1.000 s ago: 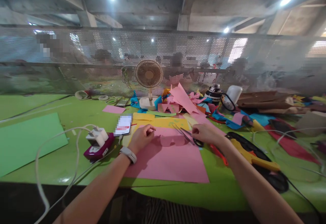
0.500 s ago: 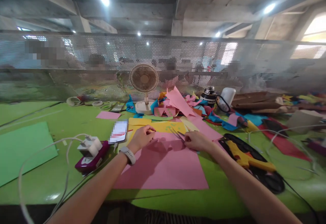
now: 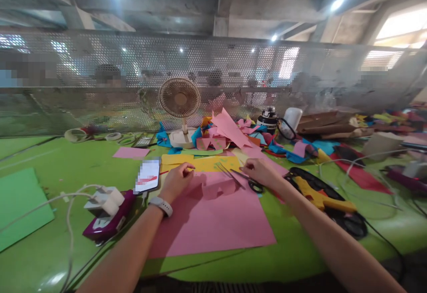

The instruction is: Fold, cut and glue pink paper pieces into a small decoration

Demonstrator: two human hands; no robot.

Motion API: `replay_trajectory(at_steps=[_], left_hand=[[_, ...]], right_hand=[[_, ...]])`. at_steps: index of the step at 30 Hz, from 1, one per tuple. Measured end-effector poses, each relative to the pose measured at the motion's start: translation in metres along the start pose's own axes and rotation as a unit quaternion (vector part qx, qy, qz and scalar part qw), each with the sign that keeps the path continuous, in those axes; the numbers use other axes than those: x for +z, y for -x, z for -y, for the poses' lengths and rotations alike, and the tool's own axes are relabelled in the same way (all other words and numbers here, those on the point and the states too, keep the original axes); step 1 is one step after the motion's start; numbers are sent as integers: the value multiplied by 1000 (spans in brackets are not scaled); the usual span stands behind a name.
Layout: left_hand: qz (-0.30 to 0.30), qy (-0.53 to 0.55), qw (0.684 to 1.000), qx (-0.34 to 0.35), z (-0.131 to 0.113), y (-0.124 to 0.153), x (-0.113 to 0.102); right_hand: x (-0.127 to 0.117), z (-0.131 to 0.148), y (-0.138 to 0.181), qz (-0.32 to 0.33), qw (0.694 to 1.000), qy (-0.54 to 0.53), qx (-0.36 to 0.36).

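Note:
A large pink paper sheet [image 3: 213, 217] lies in front of me on the green table [image 3: 66, 168]. My left hand [image 3: 176, 181], with a watch on the wrist, rests curled on the sheet's far left corner, fingers pinched on its edge. My right hand [image 3: 262, 172] lies closed by the black handles of open scissors [image 3: 236, 177], whose blades point left over the sheet's cut far edge. I cannot see whether the fingers sit in the handles. A yellow sheet [image 3: 203, 162] lies just beyond.
A phone [image 3: 147, 175] and a purple power strip with white plugs [image 3: 105, 215] sit left. A yellow-and-black glue gun [image 3: 322, 197] with cable lies right. Beyond are a small fan [image 3: 179, 106], several coloured paper scraps, a flask, tape rolls, a green sheet [image 3: 20, 204] and a mesh screen.
The view has swung rightward. My right hand has eased back to the right, so the scissors' black handle shows again. The left hand stays on the pink sheet's corner.

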State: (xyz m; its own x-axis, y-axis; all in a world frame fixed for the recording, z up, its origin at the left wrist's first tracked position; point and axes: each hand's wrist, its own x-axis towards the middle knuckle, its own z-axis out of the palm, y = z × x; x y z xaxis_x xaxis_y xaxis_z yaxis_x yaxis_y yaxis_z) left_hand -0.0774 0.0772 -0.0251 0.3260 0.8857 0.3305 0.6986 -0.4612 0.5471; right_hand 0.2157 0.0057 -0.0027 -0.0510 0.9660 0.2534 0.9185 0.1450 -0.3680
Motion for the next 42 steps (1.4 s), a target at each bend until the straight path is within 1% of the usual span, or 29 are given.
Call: replay_trajectory(at_steps=[2, 4, 6, 9, 11, 12, 13, 14, 15, 17, 18, 19, 20, 21, 27, 32, 34, 36, 38, 40, 42], left_hand=[[0, -5, 1000, 2, 0, -1, -1], [-8, -7, 1000, -3, -1, -1, -3], [-39, 9, 999, -16, -2, -1, -7], [-103, 91, 989, -46, -5, -2, -13], [-119, 141, 982, -50, -8, -2, -15], [-120, 152, 980, -43, -9, -2, -15], [-117, 157, 980, -31, -11, -1, -14], [-109, 156, 982, -16, -12, -1, -12], [-96, 150, 984, -1, -14, 0, -11], [-57, 118, 991, 25, -15, 2, -7], [-39, 93, 994, 36, -15, 2, -5], [-25, 68, 996, 43, -14, 3, -4], [-16, 46, 998, 48, -14, 3, -2], [-11, 32, 998, 51, -13, 3, -2], [9, 14, 998, 67, -15, 4, -1], [9, 23, 998, 49, -16, 5, -2], [26, 50, 998, 37, -18, 5, -4], [76, 99, 992, 18, -21, 7, -8], [151, 139, 979, 7, -25, 9, -13], [227, 147, 963, 16, -30, 11, -16], [276, 139, 950, 36, -33, 14, -18]], right_hand=[[-3, -6, -1, -53, 998, -25, 9], [-6, -13, -4, -112, 990, -81, 38], [-8, -21, -9, -182, 969, -146, 80], [-12, -30, -16, -286, 919, -237, 131], [-12, -30, -17, -341, 889, -278, 126], [-12, -28, -16, -362, 883, -281, 104], [-11, -25, -14, -367, 889, -265, 70], [-9, -21, -12, -352, 907, -230, 30], [-7, -17, -9, -313, 932, -184, -7], [-1, -11, -5, -189, 976, -97, -54], [2, -10, -4, -127, 988, -66, -63], [4, -9, -4, -79, 994, -44, -65], [7, -10, -3, -48, 996, -32, -65], [8, -11, -4, -34, 997, -28, -64], [10, -11, -5, -12, 998, -14, -52], [9, -8, -2, -14, 999, -6, -42], [7, -9, -2, -17, 999, -2, -30], [4, -12, -3, -21, 1000, 4, -19], [1, -14, -3, -28, 1000, 9, -10], [0, -17, -2, -32, 999, 12, -4], [1, -18, -2, -31, 999, 13, -2]])
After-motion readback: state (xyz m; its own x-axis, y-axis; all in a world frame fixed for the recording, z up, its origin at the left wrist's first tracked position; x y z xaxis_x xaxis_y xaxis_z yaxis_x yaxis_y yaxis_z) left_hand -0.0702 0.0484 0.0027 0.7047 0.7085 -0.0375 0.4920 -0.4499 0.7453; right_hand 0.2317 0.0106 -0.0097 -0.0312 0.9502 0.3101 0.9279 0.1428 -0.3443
